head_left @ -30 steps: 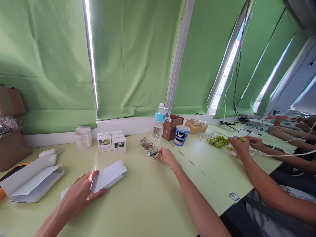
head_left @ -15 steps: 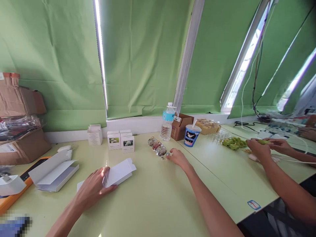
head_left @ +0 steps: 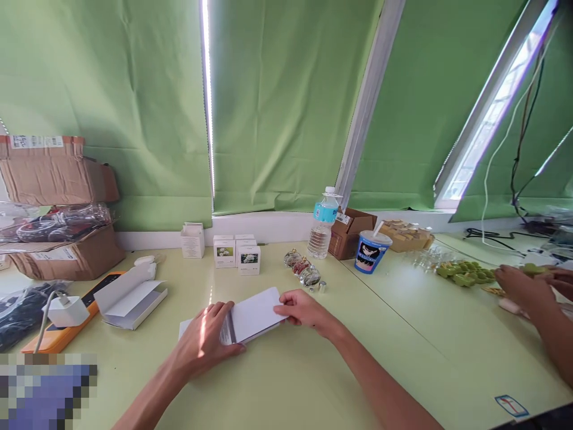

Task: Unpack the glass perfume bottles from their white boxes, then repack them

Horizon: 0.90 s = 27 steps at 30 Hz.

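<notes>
Down on the table [head_left: 290,382], a bit in front and to the left of the water bottle [head_left: 323,224], both hands are on a flat white carton [head_left: 253,312]. Left hand [head_left: 210,340] lies on the carton's left end, fingers stretched out and spread, pressing it to the tabletop rather than gripping it. Right hand [head_left: 304,307] has its fingers curled narrow around the carton's right edge, so that one's actually holding it.

Between the right hand and the water bottle sit 3 round glass bottles [head_left: 302,270] in a row, with a little metal cap [head_left: 321,286] just beside the nearest one. Left of the water bottle there's a cluster of small white boxes [head_left: 237,254] with flower pictures.

Right of the water bottle, nearly touching it, is a brown box [head_left: 353,230], then a blue cup [head_left: 371,254] with a straw. Way further right, some green pieces [head_left: 465,275] and a co-worker's hand [head_left: 521,288] close to them.

Far left of the water bottle: an open carton [head_left: 129,292] lying on the table, a white charger [head_left: 67,310] sitting on an orange power strip [head_left: 85,316], and big cardboard boxes [head_left: 54,179] stacked by the wall. Green blinds [head_left: 277,107] hang right behind the water bottle.
</notes>
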Each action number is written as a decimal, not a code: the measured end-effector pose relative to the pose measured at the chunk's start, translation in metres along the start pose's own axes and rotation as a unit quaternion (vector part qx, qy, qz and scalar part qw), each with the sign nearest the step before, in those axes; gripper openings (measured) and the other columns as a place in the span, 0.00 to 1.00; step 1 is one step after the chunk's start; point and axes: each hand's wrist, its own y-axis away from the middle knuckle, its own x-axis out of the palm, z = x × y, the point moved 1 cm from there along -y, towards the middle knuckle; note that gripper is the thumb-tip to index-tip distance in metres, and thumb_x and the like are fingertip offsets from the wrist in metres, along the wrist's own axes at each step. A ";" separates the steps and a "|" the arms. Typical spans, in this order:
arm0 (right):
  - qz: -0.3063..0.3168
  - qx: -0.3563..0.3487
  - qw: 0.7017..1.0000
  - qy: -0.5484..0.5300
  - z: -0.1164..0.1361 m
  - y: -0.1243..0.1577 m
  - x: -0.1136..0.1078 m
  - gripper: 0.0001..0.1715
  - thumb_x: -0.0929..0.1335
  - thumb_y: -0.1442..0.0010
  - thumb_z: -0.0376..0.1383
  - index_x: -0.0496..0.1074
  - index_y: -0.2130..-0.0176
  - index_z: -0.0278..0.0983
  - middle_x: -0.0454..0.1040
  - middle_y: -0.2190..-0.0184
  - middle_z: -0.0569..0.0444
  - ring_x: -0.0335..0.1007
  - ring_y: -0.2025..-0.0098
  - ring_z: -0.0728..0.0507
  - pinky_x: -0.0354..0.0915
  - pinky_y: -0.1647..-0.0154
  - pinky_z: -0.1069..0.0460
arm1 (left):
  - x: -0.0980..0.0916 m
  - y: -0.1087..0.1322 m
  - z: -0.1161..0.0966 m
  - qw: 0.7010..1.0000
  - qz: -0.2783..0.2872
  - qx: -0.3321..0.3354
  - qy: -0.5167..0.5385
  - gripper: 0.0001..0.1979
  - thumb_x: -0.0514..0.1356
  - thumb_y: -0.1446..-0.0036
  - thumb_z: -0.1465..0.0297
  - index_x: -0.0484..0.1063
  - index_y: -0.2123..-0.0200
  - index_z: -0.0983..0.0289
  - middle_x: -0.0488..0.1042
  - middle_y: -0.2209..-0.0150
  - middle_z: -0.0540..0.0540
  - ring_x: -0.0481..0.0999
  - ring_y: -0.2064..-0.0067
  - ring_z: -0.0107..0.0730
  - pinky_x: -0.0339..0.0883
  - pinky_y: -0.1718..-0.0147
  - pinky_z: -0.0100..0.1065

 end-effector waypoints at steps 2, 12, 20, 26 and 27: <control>-0.046 -0.024 0.996 -0.069 0.004 0.003 -0.016 0.20 0.73 0.50 0.48 0.68 0.72 0.34 0.72 0.77 0.55 0.56 0.81 0.54 0.48 0.82 0.57 | 0.001 0.000 0.001 1.000 -0.012 -0.001 0.008 0.42 0.62 0.53 0.46 0.56 0.39 0.58 0.67 0.44 0.60 0.69 0.47 0.51 0.65 0.52 0.44; -0.057 -0.027 0.957 -0.281 0.014 0.015 -0.033 0.13 0.72 0.45 0.41 0.74 0.65 0.33 0.78 0.70 0.47 0.61 0.81 0.54 0.52 0.86 0.59 | -0.011 0.005 -0.035 0.989 -0.084 0.122 0.029 0.17 0.58 0.42 0.60 0.69 0.50 0.54 0.43 0.31 0.52 0.52 0.33 0.52 0.64 0.44 0.51; -0.008 -0.009 0.936 -0.352 0.021 0.025 -0.006 0.09 0.70 0.41 0.38 0.75 0.66 0.32 0.79 0.71 0.48 0.68 0.80 0.51 0.65 0.82 0.58 | -0.013 0.002 -0.034 0.972 -0.142 0.155 0.107 0.20 0.58 0.40 0.67 0.65 0.44 0.57 0.58 0.36 0.59 0.62 0.37 0.44 0.65 0.44 0.46; 0.103 -0.049 0.931 -0.348 0.031 0.030 0.009 0.17 0.64 0.36 0.45 0.75 0.60 0.34 0.78 0.57 0.42 0.75 0.65 0.43 0.70 0.67 0.50 | -0.012 -0.001 -0.030 0.941 -0.214 0.056 0.256 0.15 0.57 0.40 0.68 0.69 0.49 0.54 0.68 0.45 0.57 0.71 0.47 0.37 0.71 0.52 0.39; 0.120 -0.054 0.932 -0.339 0.032 0.031 0.011 0.19 0.63 0.35 0.46 0.74 0.59 0.35 0.77 0.55 0.41 0.75 0.63 0.41 0.70 0.64 0.48 | -0.013 -0.003 -0.029 0.929 -0.213 0.024 0.302 0.15 0.57 0.40 0.67 0.69 0.49 0.55 0.70 0.47 0.57 0.73 0.50 0.36 0.72 0.57 0.37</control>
